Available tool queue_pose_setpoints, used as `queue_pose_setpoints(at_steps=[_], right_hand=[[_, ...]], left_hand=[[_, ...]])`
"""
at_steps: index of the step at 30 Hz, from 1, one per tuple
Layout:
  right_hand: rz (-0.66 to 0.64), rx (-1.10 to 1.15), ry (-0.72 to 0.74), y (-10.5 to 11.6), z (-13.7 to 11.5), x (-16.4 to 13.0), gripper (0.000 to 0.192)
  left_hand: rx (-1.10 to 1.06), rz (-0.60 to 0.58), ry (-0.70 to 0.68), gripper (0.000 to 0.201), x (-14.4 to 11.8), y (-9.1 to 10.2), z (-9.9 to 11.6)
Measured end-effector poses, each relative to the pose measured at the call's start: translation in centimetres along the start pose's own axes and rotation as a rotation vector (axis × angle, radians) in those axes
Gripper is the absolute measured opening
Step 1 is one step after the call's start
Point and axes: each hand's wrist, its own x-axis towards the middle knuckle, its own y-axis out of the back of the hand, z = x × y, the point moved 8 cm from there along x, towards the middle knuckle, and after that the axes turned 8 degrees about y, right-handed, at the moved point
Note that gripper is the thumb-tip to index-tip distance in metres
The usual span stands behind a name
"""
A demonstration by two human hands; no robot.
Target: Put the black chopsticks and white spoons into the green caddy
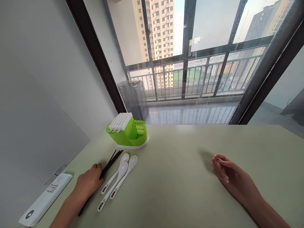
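Note:
My left hand (89,180) lies on the table at the left, its fingers closed round a bundle of thin black chopsticks (111,163). The chopsticks' far ends fan out beyond my knuckles, and their near ends stick out below the wrist. Just right of this hand lie three white spoons with printed handles: a short spoon (115,174), a middle spoon (114,186) and a right-hand spoon (124,175). On the table's right side my right hand (229,174) rests on its edge, fingers curled in and thumb against the fingertips, with nothing visible in it.
A green utensil holder (130,133) with a white slotted lid and white base stands at the back left. At the left edge, beside the wall, lies a long white box-like object (46,199) with dark print. Behind the pale green table (175,177) is a glass window.

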Motion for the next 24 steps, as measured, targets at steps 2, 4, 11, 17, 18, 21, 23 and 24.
queue_pose_setpoints(at_steps=[2,4,11,17,18,21,23,24], right_hand=[[0.007,0.003,0.000,0.1,0.0,0.0,0.011],[0.009,0.003,0.000,0.2,0.1,0.1,0.012],[0.001,0.001,-0.006,0.4,0.2,0.1,0.014],[-0.001,0.006,-0.010,0.1,0.0,-0.1,0.012],[0.000,0.005,-0.012,0.1,0.0,-0.1,0.012],[0.006,-0.003,-0.015,0.1,0.0,0.0,0.013],[0.008,-0.008,-0.015,0.0,0.0,0.0,0.012],[0.008,-0.009,-0.013,0.0,-0.1,0.1,0.012]], left_hand=[[-0.001,0.026,0.008,0.035,-0.2,-0.2,-0.1],[0.001,0.046,0.015,0.036,-0.3,-0.4,-0.2],[0.044,0.123,0.036,0.042,-0.5,-1.6,-0.7],[-0.034,0.152,0.077,0.045,-1.2,-1.3,-1.1],[-0.048,0.152,0.083,0.045,-1.4,-1.1,-1.2],[-0.109,0.174,0.099,0.047,-2.3,-0.3,-1.5],[-0.189,0.212,0.121,0.047,-2.9,0.4,-2.0],[-0.241,0.229,0.132,0.046,-3.2,0.7,-2.2]])
